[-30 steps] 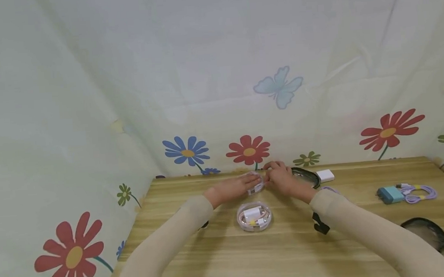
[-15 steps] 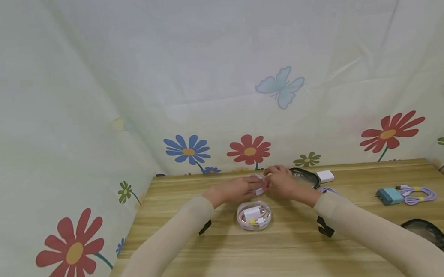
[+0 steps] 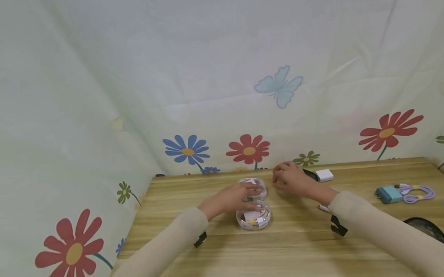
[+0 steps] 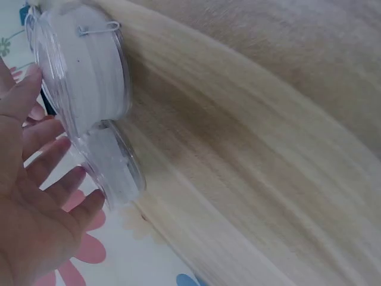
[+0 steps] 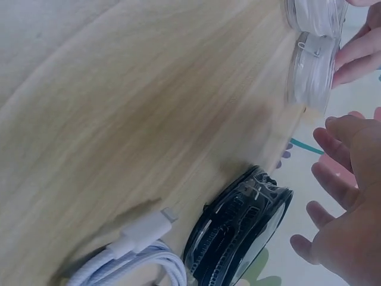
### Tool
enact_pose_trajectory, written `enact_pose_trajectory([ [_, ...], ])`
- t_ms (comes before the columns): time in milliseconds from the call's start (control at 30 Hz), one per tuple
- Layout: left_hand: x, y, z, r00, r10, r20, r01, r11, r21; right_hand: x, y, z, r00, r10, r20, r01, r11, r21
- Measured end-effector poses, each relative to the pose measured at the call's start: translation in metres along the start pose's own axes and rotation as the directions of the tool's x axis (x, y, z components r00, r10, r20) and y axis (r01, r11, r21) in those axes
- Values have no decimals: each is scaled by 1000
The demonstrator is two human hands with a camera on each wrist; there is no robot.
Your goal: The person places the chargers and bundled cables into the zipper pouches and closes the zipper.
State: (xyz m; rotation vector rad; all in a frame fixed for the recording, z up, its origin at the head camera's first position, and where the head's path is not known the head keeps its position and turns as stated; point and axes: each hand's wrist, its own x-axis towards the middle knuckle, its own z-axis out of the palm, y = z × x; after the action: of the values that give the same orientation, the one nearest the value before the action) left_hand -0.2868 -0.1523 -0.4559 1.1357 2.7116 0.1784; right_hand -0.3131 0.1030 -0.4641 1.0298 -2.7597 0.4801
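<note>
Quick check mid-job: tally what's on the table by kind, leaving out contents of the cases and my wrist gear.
Clear round cases: 2
Black-rimmed cases: 2
Charger blocks, white and blue: 2
Lilac cables: 2
Total: 8

Place: curtained booth (image 3: 67, 80), as far as I can tell
Cloth (image 3: 202, 71): flower-printed, ahead of me and on both sides
Table (image 3: 253, 260): wood-grained

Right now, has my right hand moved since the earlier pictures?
Yes, to your right: in the head view, your right hand is now farther from the middle red flower than it was before.
</note>
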Motion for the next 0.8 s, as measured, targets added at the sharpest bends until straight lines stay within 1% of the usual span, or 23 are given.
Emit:
enact_pose_trajectory([
  [133, -5, -6, 7, 999, -26, -24, 24, 997, -67, -2, 1, -1, 1000, -7, -19, 7, 1000, 2],
  [233, -10, -15, 12, 998, -37, -45, 33, 995, -99, -2, 0, -2, 999, -16, -36, 16, 1000, 2],
  [333, -18, -25, 13, 998, -44, -48, 38, 992, -117, -3, 0, -3, 999, -20, -44, 20, 1000, 9],
  [500, -36, -43, 10, 998, -65, -27, 60, 986, -154, -5, -1, -2, 999, -21, -42, 22, 1000, 8],
  [600, -46, -54, 7, 997, -73, -9, 70, 979, -194, -6, -2, 0, 999, -31, -42, 31, 1000, -5],
  [667, -53, -63, 6, 997, -71, 2, 70, 976, -208, -7, -2, 1, 998, -41, -50, 40, 999, -18],
  [733, -60, -72, 3, 998, -60, 20, 63, 967, -247, -7, -2, 3, 998, -42, -50, 41, 999, -20],
  [800, -68, -82, -2, 997, -51, 54, 64, 958, -280, -7, -2, 3, 998, -46, -49, 45, 999, -21],
])
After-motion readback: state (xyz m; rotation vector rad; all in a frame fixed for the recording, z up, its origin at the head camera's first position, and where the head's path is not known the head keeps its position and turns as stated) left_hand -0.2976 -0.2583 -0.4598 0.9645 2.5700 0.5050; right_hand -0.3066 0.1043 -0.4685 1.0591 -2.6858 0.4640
